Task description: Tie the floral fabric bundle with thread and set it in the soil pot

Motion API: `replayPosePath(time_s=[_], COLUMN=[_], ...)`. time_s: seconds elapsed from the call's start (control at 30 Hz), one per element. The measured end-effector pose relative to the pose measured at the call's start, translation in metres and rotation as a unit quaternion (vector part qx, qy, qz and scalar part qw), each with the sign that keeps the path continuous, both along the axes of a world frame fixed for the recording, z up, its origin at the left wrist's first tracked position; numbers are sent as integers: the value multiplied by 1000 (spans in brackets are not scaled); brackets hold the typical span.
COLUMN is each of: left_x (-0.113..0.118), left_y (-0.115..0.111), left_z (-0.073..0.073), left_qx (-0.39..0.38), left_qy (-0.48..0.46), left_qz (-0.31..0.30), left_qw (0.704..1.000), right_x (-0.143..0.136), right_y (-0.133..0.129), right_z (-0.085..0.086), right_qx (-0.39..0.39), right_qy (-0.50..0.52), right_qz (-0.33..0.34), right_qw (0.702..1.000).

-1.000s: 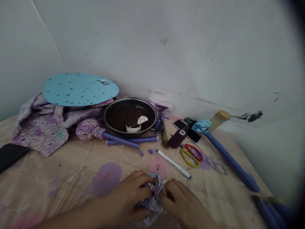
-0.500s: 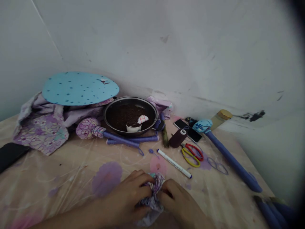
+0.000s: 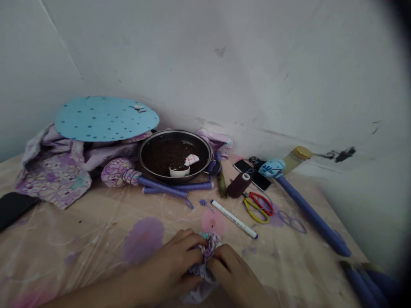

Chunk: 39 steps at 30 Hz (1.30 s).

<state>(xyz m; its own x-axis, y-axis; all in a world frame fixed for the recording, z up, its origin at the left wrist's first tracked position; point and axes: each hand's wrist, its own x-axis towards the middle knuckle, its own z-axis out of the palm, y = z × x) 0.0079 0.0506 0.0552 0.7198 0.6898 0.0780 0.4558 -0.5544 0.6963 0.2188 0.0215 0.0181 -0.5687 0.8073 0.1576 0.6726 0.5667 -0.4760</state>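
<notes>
At the table's near edge, a bunched floral cloth (image 3: 212, 244) in purple and white is gathered between both hands. My left hand (image 3: 183, 259) is closed round its left side, fingers curled over the folds. From the right, my right hand (image 3: 229, 265) pinches the same cloth near its gathered neck. Loose greyish cloth hangs below the hands. Whatever may be inside the bundle is hidden. Just beyond the hands lies a white marker (image 3: 234, 219) with blue ends.
A pan (image 3: 175, 155) of dark grains holds a small white cup (image 3: 180, 172). Red-and-yellow pliers (image 3: 258, 207), a dark thread spool (image 3: 239, 185), a phone (image 3: 252, 174) and cloth-headed blue-wrapped sticks (image 3: 313, 214) lie around. A blue spotted fan (image 3: 107, 119) rests on floral fabric (image 3: 58, 171).
My right hand has shifted slightly left over the neck of the cloth, its fingers drawn in closer. The left hand keeps its hold almost unmoved.
</notes>
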Motion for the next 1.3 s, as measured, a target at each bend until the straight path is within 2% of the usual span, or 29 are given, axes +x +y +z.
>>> replayPosePath(time_s=[0.2, 0.33, 0.5, 0.63, 0.83, 1.0, 1.13, 1.3], left_x=[1, 0, 0, 1, 0, -3, -4, -2], left_y=[1, 1, 1, 0, 1, 3, 2, 1], left_z=[-2, -3, -1, 2, -6, 1, 3, -7], left_qx=[-4, -3, -1, -9, -12, -52, -84, -106], left_qy=[-15, -31, -20, 4, -12, -17, -18, -48], left_qz=[7, 6, 2, -8, -2, -8, -1, 25], left_qw=[1000, 1000, 1000, 1000, 1000, 998, 996, 993], right_x=[8, 6, 1, -3, -5, -2, -1, -1], right_y=[1, 2, 3, 0, -5, -1, 3, 3], right_z=[-1, 1, 8, 6, -5, -12, -10, -8], right_qx=[27, 89, 157, 190, 112, 11, -34, -65], right_qy=[-17, -42, -126, -116, -67, 41, 140, 165], right_qz=[25, -1, 41, 49, -13, -58, -65, -60], right_qw=[999, 995, 979, 974, 991, 997, 988, 982])
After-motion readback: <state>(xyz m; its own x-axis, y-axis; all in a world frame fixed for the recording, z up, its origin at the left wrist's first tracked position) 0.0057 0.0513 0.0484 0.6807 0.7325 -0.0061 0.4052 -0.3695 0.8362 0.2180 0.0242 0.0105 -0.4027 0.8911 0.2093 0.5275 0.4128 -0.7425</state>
